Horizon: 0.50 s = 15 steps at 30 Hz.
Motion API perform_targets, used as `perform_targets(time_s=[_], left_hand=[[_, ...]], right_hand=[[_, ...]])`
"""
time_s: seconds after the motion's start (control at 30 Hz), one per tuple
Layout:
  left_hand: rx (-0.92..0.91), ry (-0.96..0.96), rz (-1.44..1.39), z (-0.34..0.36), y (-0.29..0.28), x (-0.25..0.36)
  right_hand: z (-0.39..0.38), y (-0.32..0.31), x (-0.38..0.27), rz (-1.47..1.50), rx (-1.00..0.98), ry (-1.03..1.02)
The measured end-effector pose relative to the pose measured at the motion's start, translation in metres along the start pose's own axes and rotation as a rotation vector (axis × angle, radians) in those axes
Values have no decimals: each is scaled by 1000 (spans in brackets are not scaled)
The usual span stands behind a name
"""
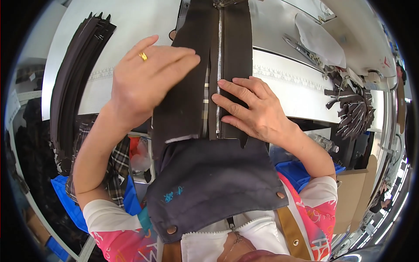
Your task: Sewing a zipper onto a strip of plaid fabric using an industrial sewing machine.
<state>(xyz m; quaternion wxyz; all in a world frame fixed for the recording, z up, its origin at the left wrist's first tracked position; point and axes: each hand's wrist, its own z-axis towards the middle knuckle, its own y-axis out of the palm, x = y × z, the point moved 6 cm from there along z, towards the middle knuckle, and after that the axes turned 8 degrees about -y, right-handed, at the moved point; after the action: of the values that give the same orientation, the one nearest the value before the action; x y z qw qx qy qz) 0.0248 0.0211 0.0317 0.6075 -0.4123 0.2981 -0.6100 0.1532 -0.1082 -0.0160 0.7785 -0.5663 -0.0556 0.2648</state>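
A dark brown fabric piece (183,100) with a silver zipper (219,56) down its middle lies on the white work table (131,26) and hangs over the near edge. My left hand (146,78), with a gold ring, lies flat on the fabric left of the zipper, fingers together and pointing right. My right hand (251,109) presses flat on the fabric right of the zipper, fingertips touching the zipper teeth. Neither hand grips anything. A dark grey apron (209,183) with blue stitching covers my lap below the fabric.
A stack of dark fabric strips (74,83) lies along the table's left side. A pile of small dark cut pieces (355,111) sits at the right. Metal scissors (301,48) and a white cloth (318,37) lie at the far right. Blue bins (301,170) stand below.
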Motion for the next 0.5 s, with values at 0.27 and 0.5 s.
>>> perform_targets(time_s=[0.27,0.5], left_hand=[[-17,-27,-112,-11,38,14],[-68,-46,-139,-11,39,11]], right_hand=[[2,-2,0,10,6,-7],[2,-2,3,0,2,-22]])
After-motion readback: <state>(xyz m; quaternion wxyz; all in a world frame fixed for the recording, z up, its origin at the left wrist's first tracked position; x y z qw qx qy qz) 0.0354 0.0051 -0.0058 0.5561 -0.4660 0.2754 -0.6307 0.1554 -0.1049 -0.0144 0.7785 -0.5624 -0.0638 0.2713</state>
